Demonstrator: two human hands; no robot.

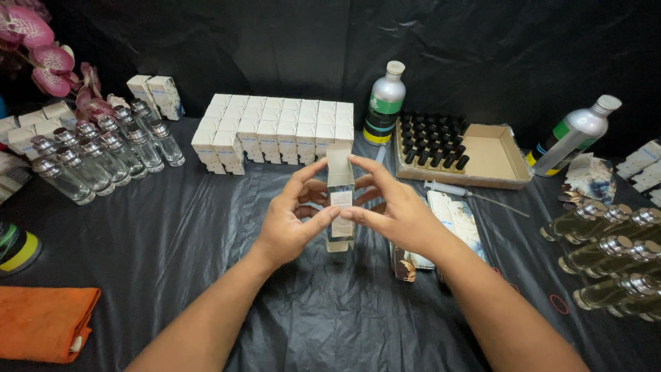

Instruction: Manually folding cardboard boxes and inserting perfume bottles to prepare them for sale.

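A small white carton [340, 180] stands upright at the table's middle, its top flap open, over a clear glass bottle whose base [339, 244] shows below. My left hand [292, 219] grips the carton from the left with thumb and fingers. My right hand [392, 207] holds it from the right, fingertips at the flap and at the label.
Rows of white cartons [275, 131] stand behind. Empty clear bottles [103, 151] are at the left, filled bottles [613, 258] at the right. A cardboard tray [492, 155] of black caps, two silver bottles [383, 102], a syringe [454, 189] and an orange cloth [45, 322] lie around.
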